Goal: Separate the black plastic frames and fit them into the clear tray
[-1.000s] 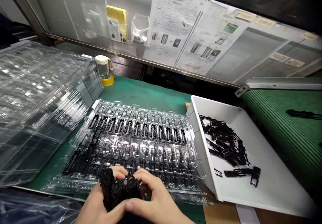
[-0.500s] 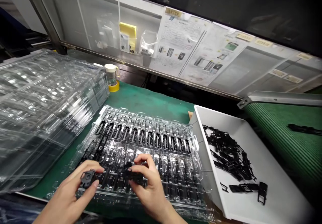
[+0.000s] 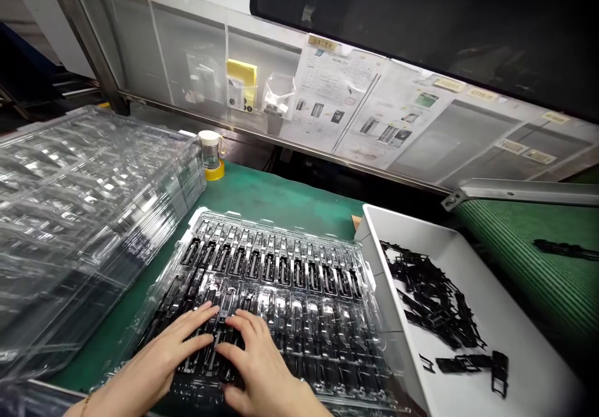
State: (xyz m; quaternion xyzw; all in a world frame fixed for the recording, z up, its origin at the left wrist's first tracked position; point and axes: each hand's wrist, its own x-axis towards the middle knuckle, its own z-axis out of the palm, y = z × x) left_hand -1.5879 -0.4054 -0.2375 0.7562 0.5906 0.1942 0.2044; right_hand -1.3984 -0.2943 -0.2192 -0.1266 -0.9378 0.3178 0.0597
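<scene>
While both lie flat on near-left rows of the clear blister tray [image 3: 281, 225], L hand [image 3: 173, 349] & R hand [image 3: 256, 359] sit side by side, fingers apart, atop black plastic frames [image 3: 219, 336] in its slots. White bin [image 3: 524, 367] w/ loose frames [image 3: 430, 298] right; tray stack [image 3: 84, 217] left.

A factory assembly station is indicated by stacked clear trays [image 3: 84, 217], posted work instructions [image 3: 337, 102] and a conveyor belt [image 3: 538, 261].
</scene>
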